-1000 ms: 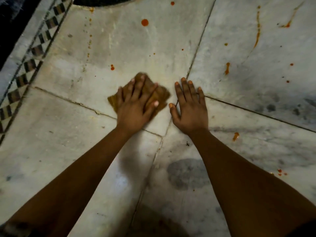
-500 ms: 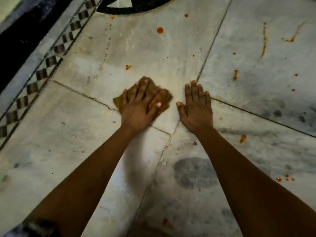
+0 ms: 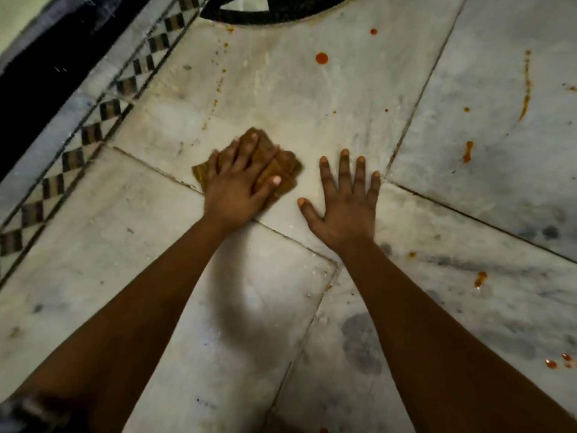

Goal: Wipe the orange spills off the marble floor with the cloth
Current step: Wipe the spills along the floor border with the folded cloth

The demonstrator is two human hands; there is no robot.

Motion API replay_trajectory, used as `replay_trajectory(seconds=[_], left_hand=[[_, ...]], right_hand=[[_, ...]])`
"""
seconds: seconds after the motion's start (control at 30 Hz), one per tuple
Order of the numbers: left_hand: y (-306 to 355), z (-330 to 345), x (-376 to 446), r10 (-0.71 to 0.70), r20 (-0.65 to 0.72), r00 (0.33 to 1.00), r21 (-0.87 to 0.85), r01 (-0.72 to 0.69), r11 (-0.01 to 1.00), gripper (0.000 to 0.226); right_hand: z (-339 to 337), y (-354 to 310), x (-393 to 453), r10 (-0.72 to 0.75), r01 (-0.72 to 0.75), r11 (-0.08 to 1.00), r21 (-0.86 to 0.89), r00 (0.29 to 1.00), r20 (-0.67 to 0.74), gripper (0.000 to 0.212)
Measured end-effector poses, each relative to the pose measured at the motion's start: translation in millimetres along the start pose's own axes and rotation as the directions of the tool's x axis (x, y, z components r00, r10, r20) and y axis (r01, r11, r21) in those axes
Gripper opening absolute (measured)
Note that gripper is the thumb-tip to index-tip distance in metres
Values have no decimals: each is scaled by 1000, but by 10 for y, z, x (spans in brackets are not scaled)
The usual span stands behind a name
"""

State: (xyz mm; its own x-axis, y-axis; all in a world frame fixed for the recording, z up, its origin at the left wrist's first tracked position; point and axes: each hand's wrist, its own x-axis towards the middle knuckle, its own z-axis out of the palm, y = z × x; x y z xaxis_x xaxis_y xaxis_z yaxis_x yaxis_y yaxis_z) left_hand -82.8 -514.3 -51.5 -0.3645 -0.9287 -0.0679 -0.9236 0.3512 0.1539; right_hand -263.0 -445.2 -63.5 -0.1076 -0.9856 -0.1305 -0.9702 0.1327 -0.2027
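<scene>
A folded brown cloth (image 3: 285, 170) lies on the marble floor (image 3: 281, 98) under my left hand (image 3: 239, 184), which presses it down with flat, spread fingers. My right hand (image 3: 343, 207) rests flat on the bare marble just right of the cloth, fingers straight and apart. Orange spills dot the floor: a round drop (image 3: 321, 58) ahead, a long streak (image 3: 526, 95) at the far right, a short smear (image 3: 467, 151) right of my right hand, and more drops (image 3: 480, 279) near my right forearm.
A checkered tile border (image 3: 93, 132) runs diagonally along the left, with a dark strip (image 3: 46, 82) beyond it. A black curved inlay (image 3: 274, 14) sits at the top. Dark grey patches (image 3: 362, 342) mark the marble between my forearms.
The view has shifted so both hands sit lower and further from the top inlay. My left hand and the cloth slid left over the small orange spot; my right hand's fingers spread wider.
</scene>
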Motion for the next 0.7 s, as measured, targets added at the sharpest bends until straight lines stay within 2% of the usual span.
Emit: replay_trajectory(seconds=[0.07, 0.17, 0.27, 0.33, 0.43, 0.5, 0.57, 0.7], left_hand=[[-176, -29, 73, -58, -2, 998, -10, 58, 998, 61], [-217, -66, 543, -240, -3, 971, -10, 240, 971, 57], [-87, -84, 965, -297, 25, 955, -50, 298, 953, 57], [37, -80, 947, -243, 45, 969, -42, 245, 969, 58], [143, -57, 475, 6, 69, 998, -3, -5, 1000, 64], [21, -92, 150, 89, 109, 990, 0, -90, 996, 65], [-172, -145, 132, 12, 102, 995, 11, -13, 1000, 65], [-235, -178, 785, -266, 86, 960, -28, 269, 963, 60]], right_hand=[[20, -12, 1, 14, -14, 1000, 20, 1000, -16, 82], [17, -17, 1, 16, -16, 1000, 17, 1000, -8, 82], [-7, -6, 17, 14, -14, 1000, 18, 1000, 13, 91], [-50, -1, 26, 11, -12, 1000, 6, 997, 76, 97], [-82, 5, 48, 7, -6, 1000, -9, 992, 123, 99], [-87, 0, 40, 10, -10, 1000, 4, 993, 118, 101], [-87, 3, 39, 5, -6, 1000, 4, 991, 134, 101], [-118, 5, 49, 3, -3, 1000, -1, 989, 147, 100]])
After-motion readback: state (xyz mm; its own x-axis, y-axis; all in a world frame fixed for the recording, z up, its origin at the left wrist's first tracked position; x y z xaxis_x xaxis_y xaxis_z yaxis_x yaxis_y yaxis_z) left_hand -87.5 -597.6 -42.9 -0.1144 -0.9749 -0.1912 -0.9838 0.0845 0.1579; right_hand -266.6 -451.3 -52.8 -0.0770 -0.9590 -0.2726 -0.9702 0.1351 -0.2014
